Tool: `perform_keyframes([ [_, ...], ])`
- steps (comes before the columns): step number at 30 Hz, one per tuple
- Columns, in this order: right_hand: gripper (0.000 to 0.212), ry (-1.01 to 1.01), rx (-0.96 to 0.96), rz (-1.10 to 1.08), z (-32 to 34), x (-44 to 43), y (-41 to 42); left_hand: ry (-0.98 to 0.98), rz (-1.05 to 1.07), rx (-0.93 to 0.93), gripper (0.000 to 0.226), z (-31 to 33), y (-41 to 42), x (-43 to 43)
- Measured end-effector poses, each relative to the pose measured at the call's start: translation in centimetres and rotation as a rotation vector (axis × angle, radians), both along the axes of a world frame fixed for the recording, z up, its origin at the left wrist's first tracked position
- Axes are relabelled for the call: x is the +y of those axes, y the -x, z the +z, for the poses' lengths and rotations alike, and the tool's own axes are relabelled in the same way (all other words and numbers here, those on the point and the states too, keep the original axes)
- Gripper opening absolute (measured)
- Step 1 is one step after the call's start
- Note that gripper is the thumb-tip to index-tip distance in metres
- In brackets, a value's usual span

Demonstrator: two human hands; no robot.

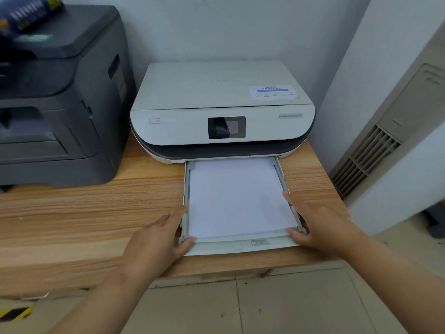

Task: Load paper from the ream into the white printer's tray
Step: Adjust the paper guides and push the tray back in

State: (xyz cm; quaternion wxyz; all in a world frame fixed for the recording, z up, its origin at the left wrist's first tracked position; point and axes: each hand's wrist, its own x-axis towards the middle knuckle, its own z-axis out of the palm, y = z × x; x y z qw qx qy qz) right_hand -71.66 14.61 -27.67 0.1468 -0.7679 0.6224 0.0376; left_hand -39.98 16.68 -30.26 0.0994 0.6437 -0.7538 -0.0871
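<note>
The white printer [221,102] stands on a wooden table [96,213] with its paper tray [240,247] pulled out toward me. A stack of white paper [238,198] lies flat inside the tray. My left hand [159,239] rests against the tray's left front corner, thumb touching the paper's near left corner. My right hand [317,222] lies along the tray's right side, with the thumb at the paper's near right corner. The blue ream wrapper [26,13] is blurred at the top left, on the dark printer.
A large dark grey printer [57,97] fills the table's left side. A white cabinet with a vent grille [366,160] stands at the right. The table's front edge [216,268] is just below the tray, with tiled floor [265,309] beneath.
</note>
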Motion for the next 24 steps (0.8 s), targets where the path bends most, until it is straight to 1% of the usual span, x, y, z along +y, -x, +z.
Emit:
perform_keyframes([
  [12,0.083,0.039,-0.035,0.041,-0.3,0.2,0.5,-0.024,-0.001,0.033,0.071,0.8,0.3,0.2],
  [15,0.079,0.028,-0.053,0.024,-0.1,-0.2,0.9,-0.009,0.012,0.043,0.064,1.4,0.2,0.0],
  [17,0.067,0.065,-0.162,-0.083,0.0,-1.3,0.9,0.010,0.079,0.102,0.054,1.8,0.1,-0.8],
  [19,0.059,0.072,-0.291,-0.292,0.5,-3.1,0.3,-0.017,0.193,0.190,0.054,1.8,0.3,-2.4],
  [21,0.066,-0.015,-0.351,-0.456,1.0,-5.2,-0.6,-0.083,0.298,0.312,0.060,1.6,0.9,-4.5],
  [23,0.067,-0.099,-0.347,-0.512,1.5,-7.0,-1.5,-0.150,0.384,0.437,0.064,1.4,1.6,-6.6],
  [24,0.066,-0.101,-0.337,-0.527,1.7,-7.7,-1.9,-0.175,0.418,0.484,0.066,1.3,1.9,-7.4],
])
